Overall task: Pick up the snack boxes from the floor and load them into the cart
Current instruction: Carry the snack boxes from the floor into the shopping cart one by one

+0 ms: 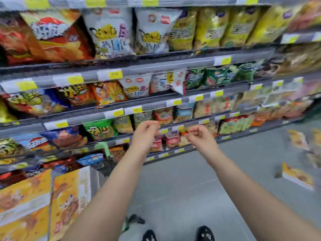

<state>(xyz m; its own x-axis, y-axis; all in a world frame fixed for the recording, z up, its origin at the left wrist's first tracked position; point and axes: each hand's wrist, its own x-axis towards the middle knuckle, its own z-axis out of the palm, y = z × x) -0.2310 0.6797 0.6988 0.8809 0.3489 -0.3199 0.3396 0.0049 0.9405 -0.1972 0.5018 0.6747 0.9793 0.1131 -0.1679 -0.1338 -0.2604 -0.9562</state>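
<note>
Both my arms reach forward over the grey floor. My left hand (145,134) and my right hand (199,136) hang in the air with loosely curled fingers and hold nothing. Yellow snack boxes (297,176) lie on the floor at the right, one nearer and others (297,139) further back, all blurred. At the lower left stand upright yellow snack boxes (66,202) stacked side by side in the cart; a green cart handle (102,147) shows behind them. The cart's frame is mostly hidden.
Long grey store shelves (156,68) filled with chip bags run along the left and back. Open grey floor (182,180) lies between the cart and the boxes at the right. My two dark shoes (205,234) are at the bottom edge.
</note>
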